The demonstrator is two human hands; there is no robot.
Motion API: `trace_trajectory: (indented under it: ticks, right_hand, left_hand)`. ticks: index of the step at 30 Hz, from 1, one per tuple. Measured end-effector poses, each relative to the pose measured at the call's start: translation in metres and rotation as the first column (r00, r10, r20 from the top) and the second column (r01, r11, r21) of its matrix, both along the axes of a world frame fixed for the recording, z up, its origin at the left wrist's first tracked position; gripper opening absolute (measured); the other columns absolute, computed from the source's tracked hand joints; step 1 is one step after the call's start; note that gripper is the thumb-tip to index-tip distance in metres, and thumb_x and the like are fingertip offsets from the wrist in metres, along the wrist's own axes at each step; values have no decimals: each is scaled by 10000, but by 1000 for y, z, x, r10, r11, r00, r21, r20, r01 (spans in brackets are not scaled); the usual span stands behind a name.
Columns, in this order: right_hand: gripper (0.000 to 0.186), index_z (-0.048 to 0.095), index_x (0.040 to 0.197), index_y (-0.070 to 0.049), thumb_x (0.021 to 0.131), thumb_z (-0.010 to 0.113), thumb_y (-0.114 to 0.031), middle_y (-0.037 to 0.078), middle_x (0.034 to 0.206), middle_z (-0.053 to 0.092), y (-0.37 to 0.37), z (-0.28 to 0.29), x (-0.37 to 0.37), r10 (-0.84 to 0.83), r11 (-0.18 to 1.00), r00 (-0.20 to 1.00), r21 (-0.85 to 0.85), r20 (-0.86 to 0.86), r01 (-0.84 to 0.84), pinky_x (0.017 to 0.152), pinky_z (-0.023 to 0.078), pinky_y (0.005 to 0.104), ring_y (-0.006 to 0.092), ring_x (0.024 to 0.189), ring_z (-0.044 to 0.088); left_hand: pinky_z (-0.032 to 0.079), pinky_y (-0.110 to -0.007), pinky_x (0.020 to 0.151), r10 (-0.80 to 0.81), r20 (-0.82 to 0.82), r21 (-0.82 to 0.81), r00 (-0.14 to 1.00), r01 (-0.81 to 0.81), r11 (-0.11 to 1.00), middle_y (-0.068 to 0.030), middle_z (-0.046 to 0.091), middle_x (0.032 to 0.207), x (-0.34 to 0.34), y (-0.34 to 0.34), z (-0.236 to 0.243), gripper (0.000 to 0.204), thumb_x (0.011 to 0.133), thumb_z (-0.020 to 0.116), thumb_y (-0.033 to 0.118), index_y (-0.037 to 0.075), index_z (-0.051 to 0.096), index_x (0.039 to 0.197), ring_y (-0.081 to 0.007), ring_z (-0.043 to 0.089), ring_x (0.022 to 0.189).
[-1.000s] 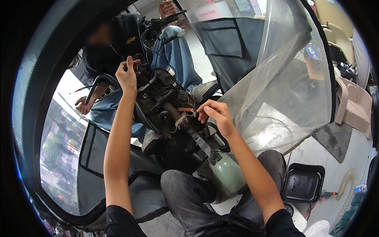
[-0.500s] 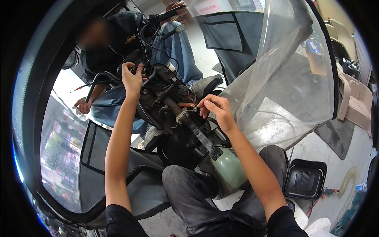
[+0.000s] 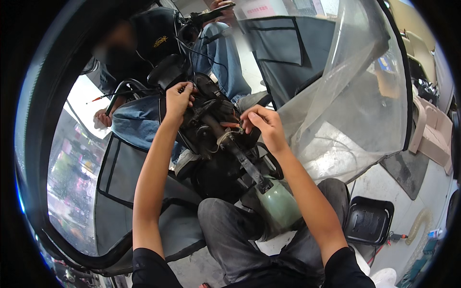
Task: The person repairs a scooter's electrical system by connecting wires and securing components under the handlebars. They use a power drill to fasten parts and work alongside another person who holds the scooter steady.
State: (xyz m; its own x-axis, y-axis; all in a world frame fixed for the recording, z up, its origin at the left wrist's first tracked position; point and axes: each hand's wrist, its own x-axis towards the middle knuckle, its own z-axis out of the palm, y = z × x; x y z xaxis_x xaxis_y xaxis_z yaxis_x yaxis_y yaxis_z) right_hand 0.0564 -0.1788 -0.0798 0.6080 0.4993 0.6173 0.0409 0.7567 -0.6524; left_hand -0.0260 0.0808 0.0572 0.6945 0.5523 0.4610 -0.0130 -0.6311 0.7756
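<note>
The uncovered front of a scooter-like vehicle (image 3: pixel 211 115) stands before me, its dark frame and wiring bare. My left hand (image 3: pixel 178 101) is closed at the upper part of the steering column, below the handlebars; whatever sits between its fingertips is hidden. My right hand (image 3: pixel 265 126) has curled fingers, thumb against forefinger, at a bundle of thin wires (image 3: pixel 234 126) with orange-red pieces on the column's right side. Below the wires a flat black metal bracket (image 3: pixel 248 168) runs down toward a pale green fender (image 3: pixel 279 205) between my knees.
Another person in jeans (image 3: pixel 132 120) sits beyond the vehicle, one hand (image 3: pixel 103 118) low at the left. Grey fabric panels (image 3: pixel 281 45) and a clear plastic sheet (image 3: pixel 336 120) surround the front. A black tray (image 3: pixel 369 220) and beige chair (image 3: pixel 432 127) are at the right.
My left hand has come down and to the right, from beside the handlebar area to the column. My right hand stays by the wires. The handlebars appear shifted slightly right.
</note>
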Motion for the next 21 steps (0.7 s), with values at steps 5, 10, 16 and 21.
trace_trajectory:
  ticks: [5,10,16,21]
  right_hand:
    - [205,709,972,58,922,602,-109,148,803,732,76,87,13,-230,962,966,-121,118,244,691,544,296,181,745,705]
    - [358,727,1072,25,834,638,-227,272,1083,722,151,153,61,-375,591,771,-508,515,627,946,550,477,440,1074,686]
    - [313,745,1053,-18,817,691,-216,249,1133,720,164,167,39,-262,499,762,-593,592,632,935,562,477,419,1095,687]
    - [242,756,929,-14,848,645,-214,264,998,730,168,154,44,-463,395,523,-361,716,845,831,577,525,452,951,711]
  left_hand:
    - [440,-206,492,40,37,-54,999,-38,998,-72,731,903,0,-8,-3,245,1007,665,203,-12,707,1116,-77,581,594]
    - [420,-228,471,-12,101,-40,995,16,999,-81,730,899,22,-29,-6,230,1014,650,199,-11,692,1097,-90,593,572]
    - [427,-294,422,124,129,15,984,-127,992,-122,688,811,7,-23,7,560,960,601,22,80,396,1478,-159,604,496]
    - [392,-300,407,-118,-94,17,989,120,993,-71,580,699,28,-4,22,694,982,439,-15,197,251,1615,-145,505,452]
